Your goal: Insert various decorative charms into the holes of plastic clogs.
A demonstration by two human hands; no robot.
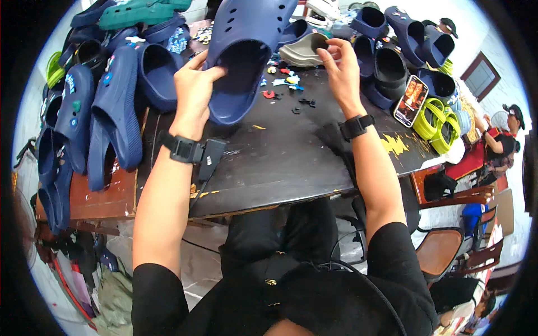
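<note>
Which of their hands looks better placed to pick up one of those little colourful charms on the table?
Probably the right hand: it is free, fingers loosely curled just above the small charms on the dark table. The left hand is busy gripping the navy clog.

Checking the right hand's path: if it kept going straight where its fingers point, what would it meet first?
Probably the grey clog: the right hand points up and away across the table, fingertips already at its rim. Depth is unclear.

Navy perforated clog (246,50), tilted, opening toward camera
</note>
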